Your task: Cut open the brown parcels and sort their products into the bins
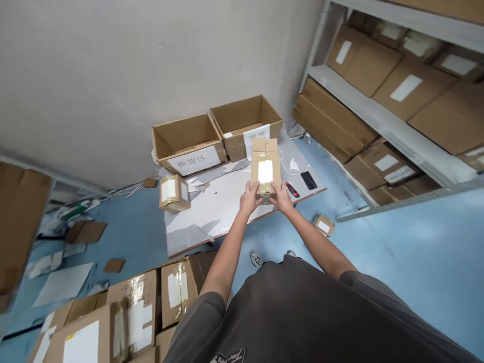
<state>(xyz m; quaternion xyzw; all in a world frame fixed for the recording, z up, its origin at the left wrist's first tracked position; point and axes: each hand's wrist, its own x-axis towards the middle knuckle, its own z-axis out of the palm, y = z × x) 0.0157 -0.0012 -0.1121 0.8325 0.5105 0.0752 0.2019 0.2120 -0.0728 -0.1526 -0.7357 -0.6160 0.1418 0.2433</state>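
Both my hands hold a small cardboard box [265, 171] above the right half of the white table. A white label and strips of clear tape cover its upper face, and a flap sticks out at its far end. My left hand [250, 198] grips the near left corner, the thumb on top. On the near right corner, my right hand [281, 197] has the same grip. Just right of that hand lies a red and black box cutter [292, 189], with a black phone [309, 180] beyond it. Another taped carton [174, 193] stands at the table's left end.
Two open cardboard bins [196, 158] with paper signs stand along the table's back edge. A metal shelf [378, 116] full of cartons is on the right. Stacked boxes [141, 307] fill the lower left. A small box [323, 225] lies on the blue floor, right of the table.
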